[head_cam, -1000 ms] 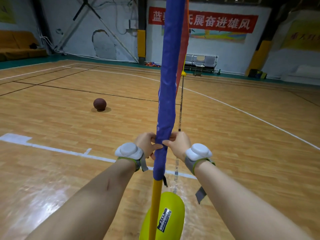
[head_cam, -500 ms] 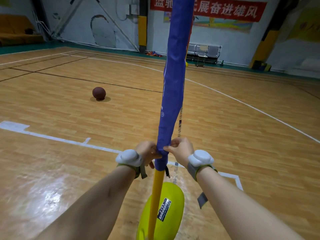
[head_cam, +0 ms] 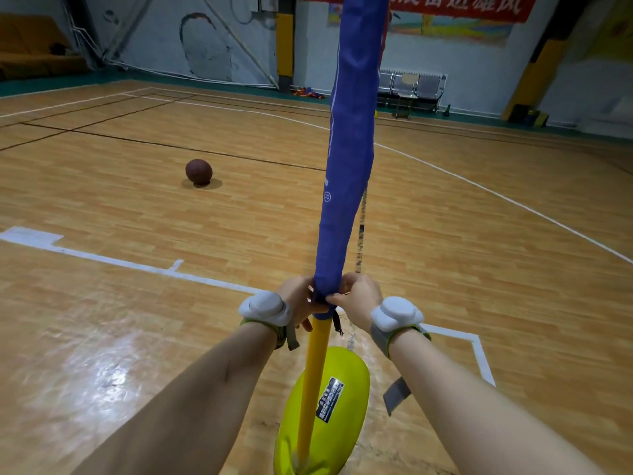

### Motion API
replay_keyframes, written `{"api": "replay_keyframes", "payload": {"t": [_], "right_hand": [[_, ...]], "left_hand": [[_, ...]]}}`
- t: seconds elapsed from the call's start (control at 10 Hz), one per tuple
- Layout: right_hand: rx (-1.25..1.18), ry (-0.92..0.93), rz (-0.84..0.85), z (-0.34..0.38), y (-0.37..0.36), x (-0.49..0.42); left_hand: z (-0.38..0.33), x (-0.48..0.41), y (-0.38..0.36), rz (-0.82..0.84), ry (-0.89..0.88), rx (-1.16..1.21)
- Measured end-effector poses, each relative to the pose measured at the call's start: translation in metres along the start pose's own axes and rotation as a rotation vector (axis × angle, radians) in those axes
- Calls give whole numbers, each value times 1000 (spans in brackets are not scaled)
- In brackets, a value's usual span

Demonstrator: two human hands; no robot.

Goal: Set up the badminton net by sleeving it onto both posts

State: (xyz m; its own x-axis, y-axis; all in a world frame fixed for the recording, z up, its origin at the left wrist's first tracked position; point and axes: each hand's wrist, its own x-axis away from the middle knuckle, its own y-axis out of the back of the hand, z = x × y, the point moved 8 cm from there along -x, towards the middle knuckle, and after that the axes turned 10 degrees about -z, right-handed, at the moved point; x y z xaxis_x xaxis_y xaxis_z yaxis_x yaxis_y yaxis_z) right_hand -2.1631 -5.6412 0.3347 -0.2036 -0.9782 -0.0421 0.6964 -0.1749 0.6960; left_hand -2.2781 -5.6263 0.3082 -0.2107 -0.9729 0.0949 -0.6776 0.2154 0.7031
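A yellow post [head_cam: 313, 378] rises from a yellow-green base [head_cam: 334, 416] right in front of me. The net's blue sleeve [head_cam: 346, 159] covers the post from above the frame down to its bunched lower end at wrist height. My left hand [head_cam: 298, 299] pinches that lower end from the left, and my right hand [head_cam: 356, 298] pinches it from the right. The thin net edge [head_cam: 359, 241] hangs behind the sleeve on the right. A short black cord [head_cam: 337, 322] dangles under the sleeve's hem.
A brown basketball [head_cam: 198, 171] lies on the wooden court to the left. White court lines [head_cam: 113, 264] cross the floor. Folding seats [head_cam: 411, 89] and a padded pillar [head_cam: 284, 46] stand at the far wall.
Both hands have drawn the sleeve's lower end further down the post, so less bare yellow post shows above the base. The view has tilted downward.
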Motion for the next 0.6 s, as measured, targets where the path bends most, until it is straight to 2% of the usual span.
{"api": "replay_keyframes", "payload": {"t": [0.4,0.5,0.6], "right_hand": [[78,17,28,3,17,13],[91,7,11,4,23,22],[76,-6,0,5,29,28]], "left_hand": [[-10,10,14,-28,96,-147],[-17,19,21,-56,72,-187],[-22,27,21,-52,42,-129]]}}
